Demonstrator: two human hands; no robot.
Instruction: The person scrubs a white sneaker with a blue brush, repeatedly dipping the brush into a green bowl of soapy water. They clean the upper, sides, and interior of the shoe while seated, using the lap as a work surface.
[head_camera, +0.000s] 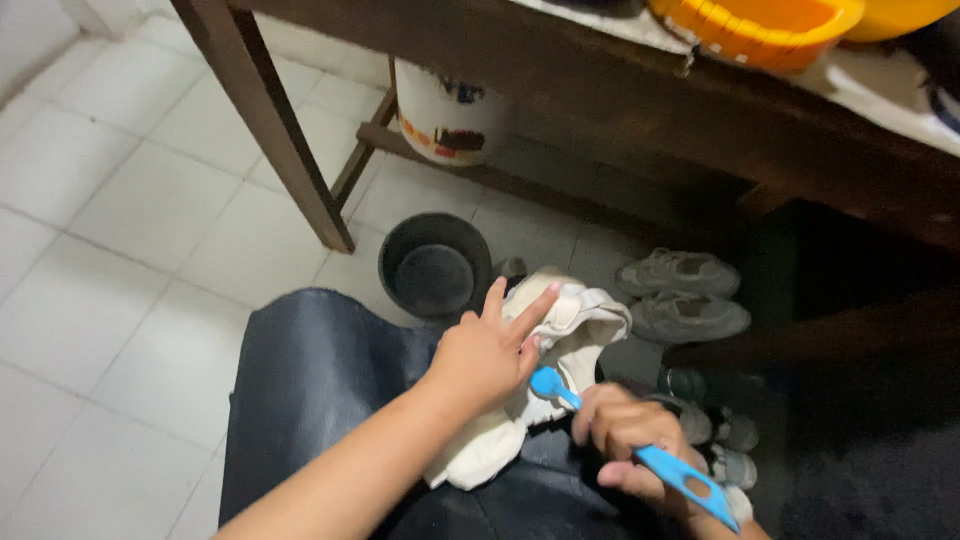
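Dim, soft blur; right side in shadow.

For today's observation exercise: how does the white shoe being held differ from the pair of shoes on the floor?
The white shoe rests on the person's lap, held by the left hand, while the pair of shoes sits untouched on the tiled floor. The held shoe is cream-white; the pair looks greyer. The right hand holds a blue brush against the held shoe; nothing touches the pair. All look like sneakers.
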